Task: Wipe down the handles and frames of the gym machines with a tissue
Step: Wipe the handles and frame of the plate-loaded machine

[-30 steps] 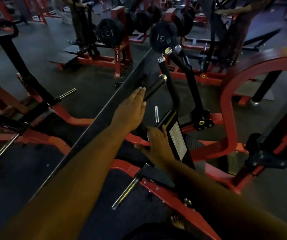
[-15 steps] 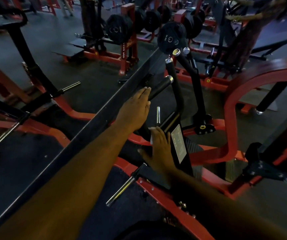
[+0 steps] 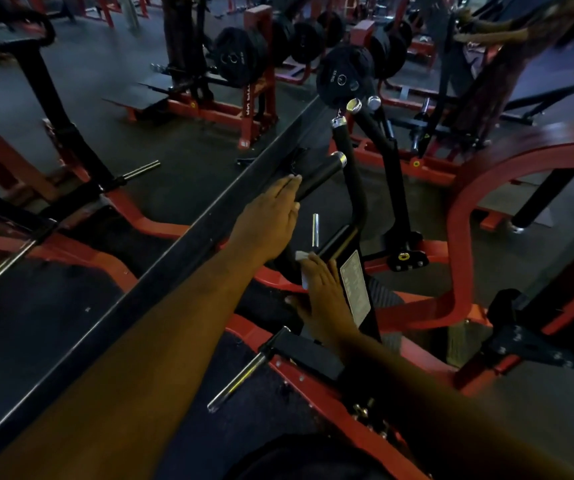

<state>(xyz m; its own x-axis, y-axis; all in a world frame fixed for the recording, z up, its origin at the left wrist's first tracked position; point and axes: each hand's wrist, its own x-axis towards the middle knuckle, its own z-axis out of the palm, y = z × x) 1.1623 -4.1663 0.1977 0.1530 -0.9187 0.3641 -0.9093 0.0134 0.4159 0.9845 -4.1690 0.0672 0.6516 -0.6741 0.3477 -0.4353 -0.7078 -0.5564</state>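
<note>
1. Left hand (image 3: 266, 225): fingers straight and together, palm down, laid flat w/ fingertips reaching the near end of a black foam-covered handle w/ chrome end cap (image 3: 320, 174). Holds nothing.
2. Right hand (image 3: 323, 299): fingers straight, spread slightly, pressing a small white tissue (image 3: 302, 258) flat against the black steel upright frame of the machine (image 3: 368, 327). Tissue pokes out past the fingertips and along the thumb side; rest hidden under the palm.
3. White instruction label (image 3: 356, 289) sits on that black frame, just right of the right hand.
4. Short chrome peg (image 3: 315, 230) stands upright between the two hands, just beyond the right fingertips.
5. Long dark flat beam (image 3: 160, 271) runs diagonally under the left forearm, from bottom left up past the left fingertips.
6. Chrome weight-loading bar (image 3: 237, 379) sticks out below the right wrist, angled down-left from a black bracket on the red painted steel base frame (image 3: 316, 403).
7. Beyond the left hand: more black padded handles w/ chrome caps (image 3: 370, 128) rise upward; black weight plate (image 3: 342, 77) behind them.
8. Right of the right hand: curved red tube frame (image 3: 458, 216) arches overhead.
9. Far left of the left arm: other red/black machines, blurry, dim.
</note>
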